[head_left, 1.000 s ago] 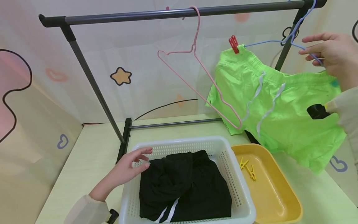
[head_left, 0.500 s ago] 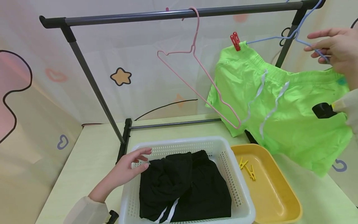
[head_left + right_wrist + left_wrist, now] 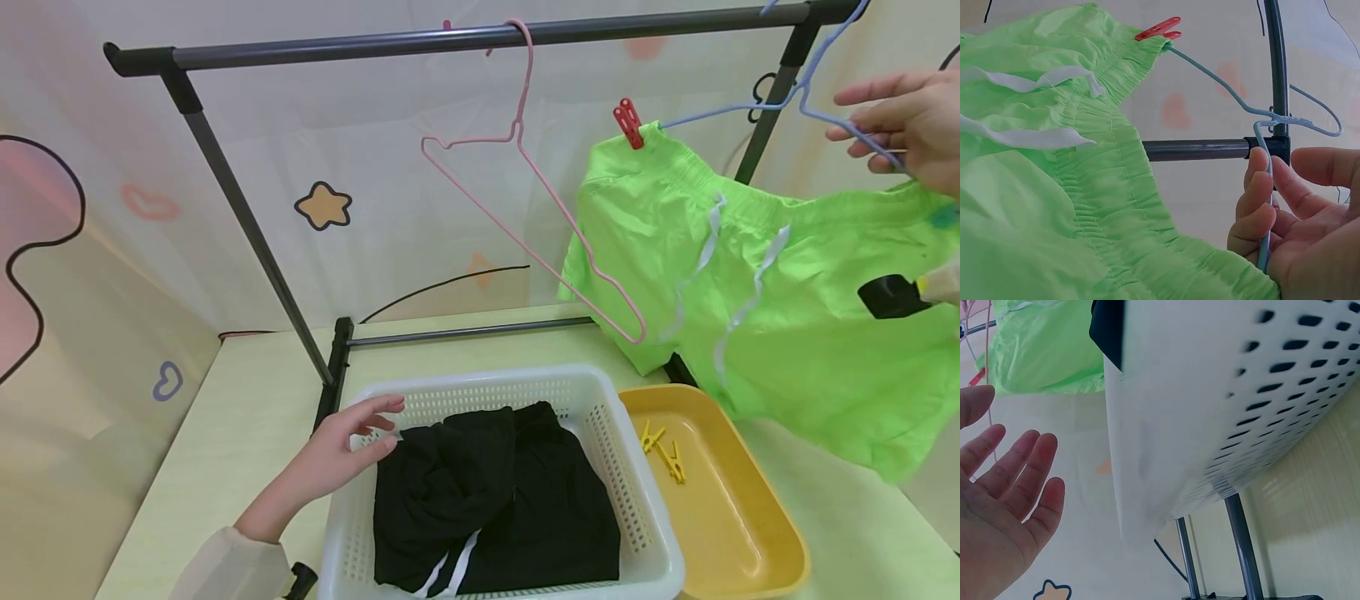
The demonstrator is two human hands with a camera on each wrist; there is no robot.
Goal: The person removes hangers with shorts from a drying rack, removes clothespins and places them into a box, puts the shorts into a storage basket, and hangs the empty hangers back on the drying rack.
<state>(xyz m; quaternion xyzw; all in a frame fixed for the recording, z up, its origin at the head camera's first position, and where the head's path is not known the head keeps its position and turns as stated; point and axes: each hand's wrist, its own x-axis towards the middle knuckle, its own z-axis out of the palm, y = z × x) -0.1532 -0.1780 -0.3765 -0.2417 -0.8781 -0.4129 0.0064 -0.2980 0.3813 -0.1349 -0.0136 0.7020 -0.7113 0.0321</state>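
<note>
My right hand (image 3: 911, 125) curls its fingers round one arm of a blue wire hanger (image 3: 1210, 75), near the rack's right end. From this hanger hang bright green shorts (image 3: 825, 300) with white drawstrings. A red clothespin (image 3: 628, 123) clips the far corner of the waistband; the near corner is partly hidden by the hand. In the head view, the hanger's hook overlaps the black rail (image 3: 360, 43). My left hand (image 3: 341, 442) hovers by the left rim of the white basket (image 3: 487, 379), fingers loosely extended and holding nothing. Folded black clothing (image 3: 555, 508) with white stripes lies inside the basket.
A pink hanger (image 3: 517, 142) hangs bare on the rail, left of the shorts and overlapping them in the head view. Beside the basket is a yellow tray (image 3: 738, 508) with yellow clothespins (image 3: 675, 462). The rack's left leg (image 3: 247, 225) slopes down behind the basket.
My right hand has moved right and slightly down, carrying the blue hanger and green shorts with it. The left hand has stayed almost still beside the basket.
</note>
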